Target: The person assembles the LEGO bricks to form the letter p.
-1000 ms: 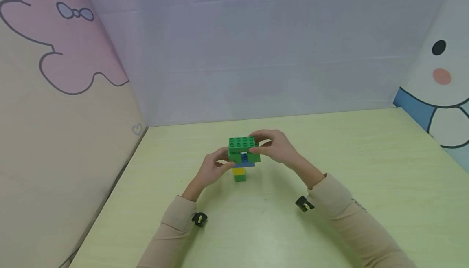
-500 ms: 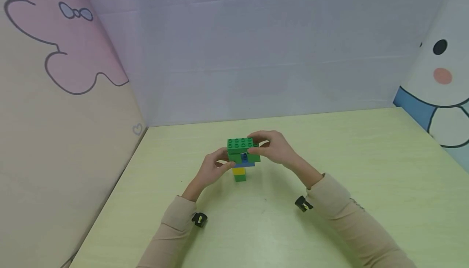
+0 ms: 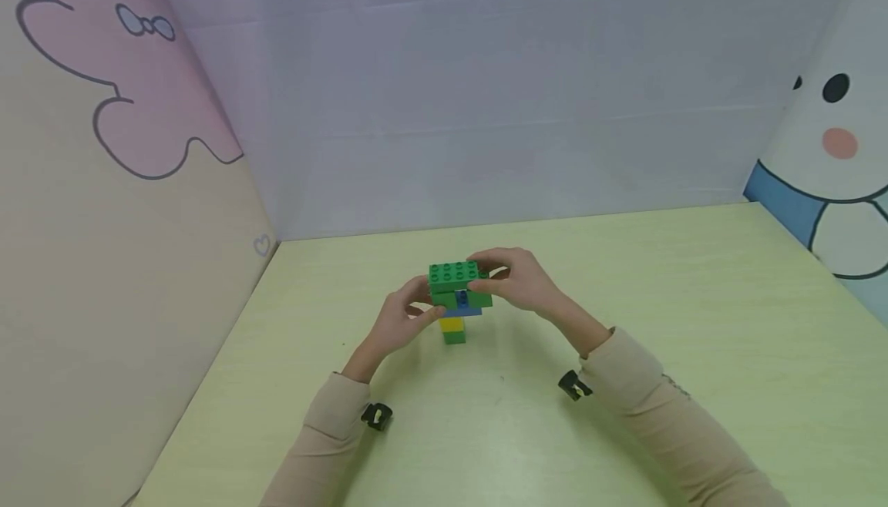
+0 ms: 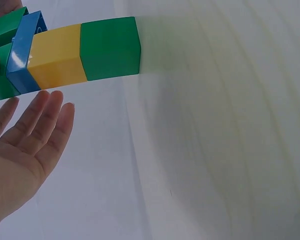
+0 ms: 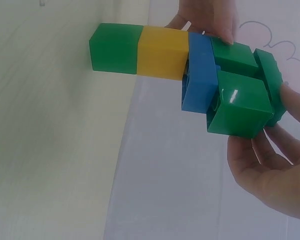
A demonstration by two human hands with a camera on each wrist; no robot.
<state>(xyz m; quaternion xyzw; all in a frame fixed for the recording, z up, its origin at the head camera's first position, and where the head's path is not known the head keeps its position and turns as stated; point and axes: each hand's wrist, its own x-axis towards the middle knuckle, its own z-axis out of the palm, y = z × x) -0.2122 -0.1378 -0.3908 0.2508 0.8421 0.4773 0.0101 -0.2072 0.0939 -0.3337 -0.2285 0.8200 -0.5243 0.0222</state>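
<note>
A tower of toy building bricks stands upright between the hands. A green base brick (image 3: 454, 337) carries a yellow brick (image 3: 452, 324), then a blue brick (image 5: 201, 75). Two green bricks sit side by side on the blue one, left (image 5: 235, 57) and right (image 5: 244, 102), with a gap between. Across them lies a thinner green eight-stud brick (image 3: 453, 276); the right wrist view cannot tell whether it is fully seated. The left hand (image 3: 402, 320) pinches the left green brick between thumb and fingers. With thumb and fingers, the right hand (image 3: 520, 281) holds the eight-stud brick's right end.
The pale wood-grain table (image 3: 624, 283) extends around the tower. Behind it rises a light cloth backdrop (image 3: 486, 106), with cartoon-printed panels at both sides. A black clip-like object (image 3: 378, 416) is by the left cuff, another (image 3: 574, 385) by the right.
The eight-stud green brick has shifted slightly left and a little down with the right hand, uncovering more of the right green brick's studs. The left hand has barely moved.
</note>
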